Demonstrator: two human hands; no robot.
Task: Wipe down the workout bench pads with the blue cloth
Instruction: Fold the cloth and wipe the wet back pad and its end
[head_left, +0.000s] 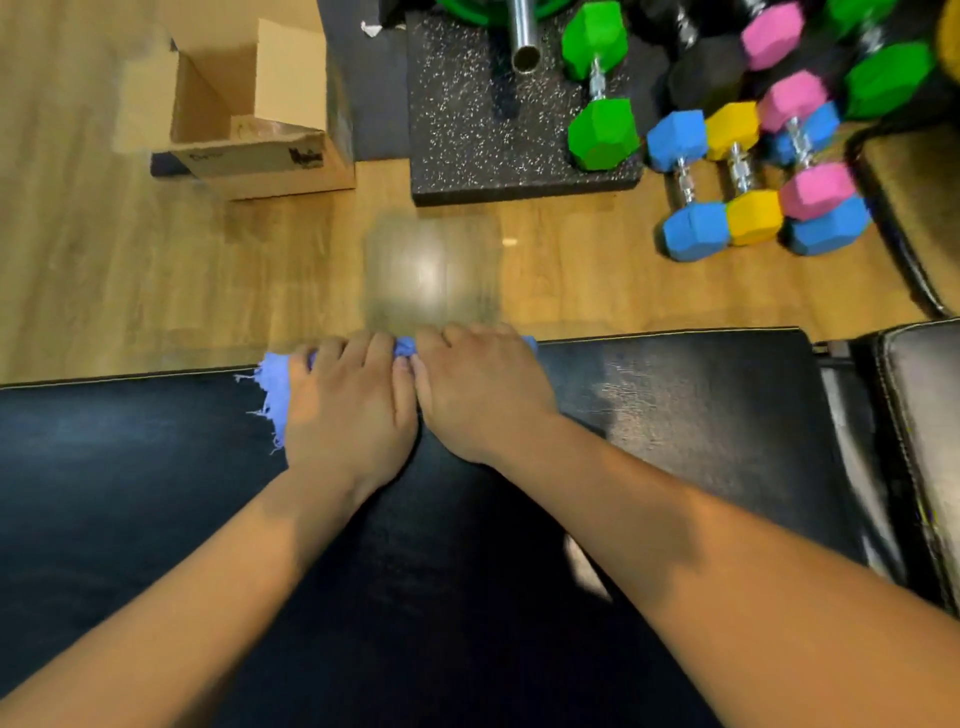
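Blue cloth (274, 395) under left hand (345, 410), right hand (480, 397), fingers over bench pad (701, 410) edge.

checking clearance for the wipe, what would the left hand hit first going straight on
The left hand, pressing the blue cloth, sits at the far edge of the bench pad. Past it the way looks free, only wooden floor below, though depth is unclear.

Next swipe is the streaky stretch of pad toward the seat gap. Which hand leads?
Right, probably. The right hand presses the blue cloth on the side nearer the streaks on the bench pad; the left hand sits further from them, on the cloth's frayed end.
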